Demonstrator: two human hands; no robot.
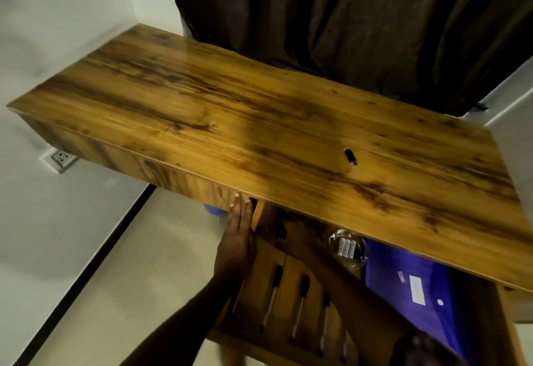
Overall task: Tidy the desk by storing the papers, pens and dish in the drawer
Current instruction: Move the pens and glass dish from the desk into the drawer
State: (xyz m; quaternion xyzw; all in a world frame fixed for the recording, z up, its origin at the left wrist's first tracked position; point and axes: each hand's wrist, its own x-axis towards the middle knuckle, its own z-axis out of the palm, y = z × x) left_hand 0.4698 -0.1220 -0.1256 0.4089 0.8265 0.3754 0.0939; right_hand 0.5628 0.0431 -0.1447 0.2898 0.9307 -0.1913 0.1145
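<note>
— Left hand (239, 230)?
— Flat, fingers straight, against left wall of drawer (290, 270), fingertips at front edge of desk (259, 123).
— Right hand (294, 231)?
— Reaching under that edge, shadowed; cannot tell grip.
— Pens (271, 296), dish (347, 247), papers (403, 264)?
— All inside open drawer, dish between the other two.

desk (259, 111): brown woodgrain | curtain (346, 19): dark brown | folder (389, 273): purple

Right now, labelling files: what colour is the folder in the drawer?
Folder is blue-purple; head view.
</note>
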